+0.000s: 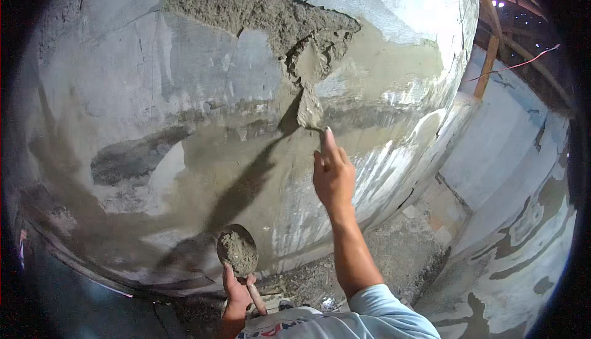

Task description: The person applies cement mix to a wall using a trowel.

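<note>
My right hand (334, 179) grips a small pointed trowel (309, 108), index finger stretched along its handle. Wet mortar coats the blade, which points up just below a fresh smear of mortar (311, 62) on the wall (228, 74). Whether the blade touches the wall I cannot tell. Low and to the left, my left hand (236, 291) holds a round dish (253, 240) from below, its fingers partly hidden. Grey mortar (237, 251) fills much of the dish. A short light handle (256, 299) shows beside that hand; what it belongs to is unclear.
Above the trowel, the wall's smooth coat is broken away around a rough patch (228, 7). Another stained wall (511, 216) stands at the right. Rubble and dust cover the floor (369, 265) below. Wooden beams (489, 62) and a thin red wire (523, 62) are at upper right.
</note>
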